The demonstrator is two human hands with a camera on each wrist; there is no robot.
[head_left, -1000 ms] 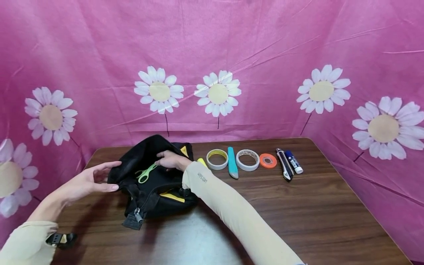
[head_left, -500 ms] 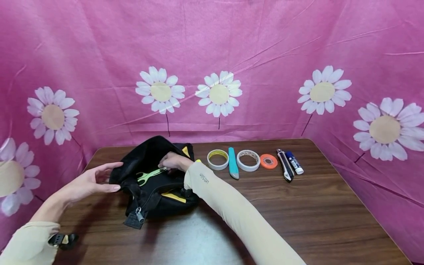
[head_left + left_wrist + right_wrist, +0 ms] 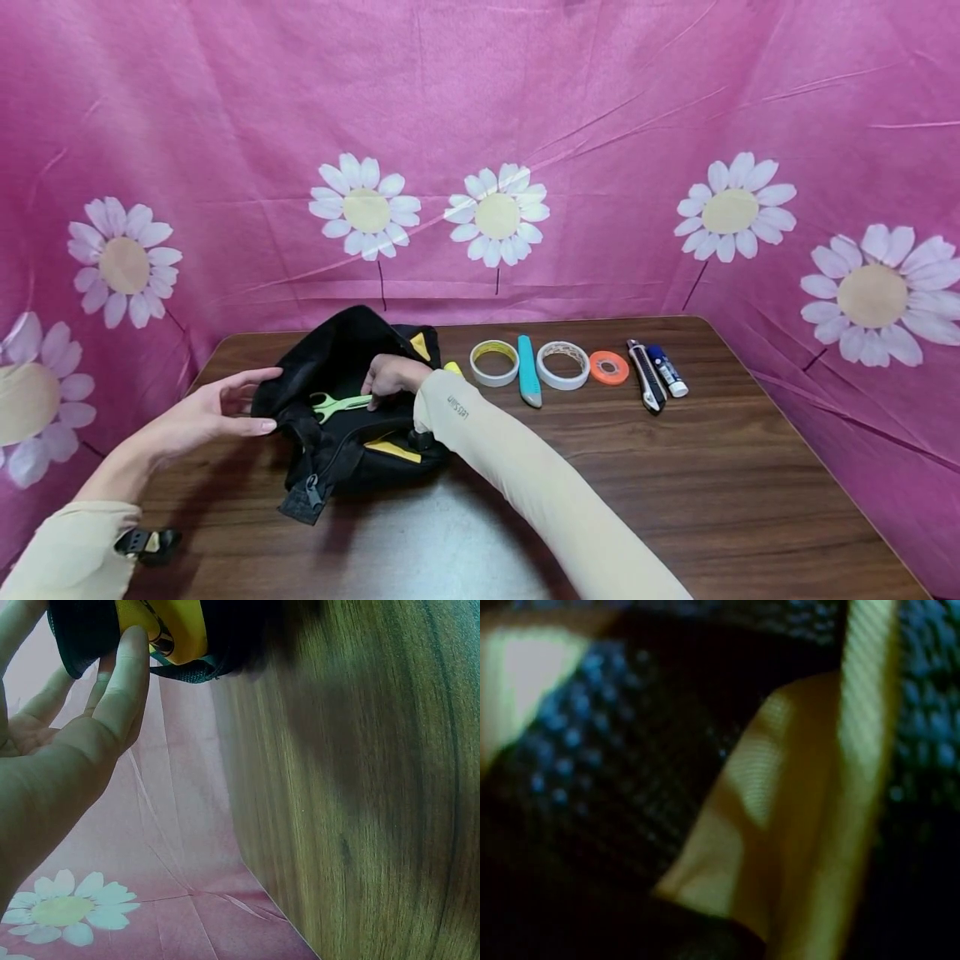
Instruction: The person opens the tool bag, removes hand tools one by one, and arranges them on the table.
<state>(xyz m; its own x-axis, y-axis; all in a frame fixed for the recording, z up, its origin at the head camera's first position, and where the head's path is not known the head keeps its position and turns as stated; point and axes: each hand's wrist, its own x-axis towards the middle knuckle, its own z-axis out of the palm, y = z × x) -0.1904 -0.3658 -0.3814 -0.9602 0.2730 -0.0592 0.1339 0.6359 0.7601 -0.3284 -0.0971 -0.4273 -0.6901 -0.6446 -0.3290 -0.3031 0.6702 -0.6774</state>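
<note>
A black bag (image 3: pixel 375 475) with yellow patches and a zipper stands on the wooden table in the head view, its mouth gaping. My left hand (image 3: pixel 202 414) holds the bag's left edge; in the left wrist view its thumb (image 3: pixel 129 675) lies against the yellow part. Inside the bag lies a pair of green scissors (image 3: pixel 341 405), handles toward the left. My right hand (image 3: pixel 393 377) reaches in, fingers curled at the blade end, which they partly hide. Only blurred black mesh (image 3: pixel 577 742) and yellow fabric (image 3: pixel 817 847) fill the right wrist view.
Right of the bag stand a yellow item (image 3: pixel 453 367), a white tape roll (image 3: pixel 481 377), a turquoise cutter (image 3: pixel 528 375), another tape roll (image 3: pixel 562 382), an orange tape roll (image 3: pixel 609 367), a utility knife (image 3: pixel 646 377) and a glue stick (image 3: pixel 667 371). A pink flowered cloth (image 3: pixel 600 100) hangs behind.
My right hand has moved onto the scissors' blades and curled its fingers. The scissors have turned from slanting to nearly level. My left hand stays at the bag's edge.
</note>
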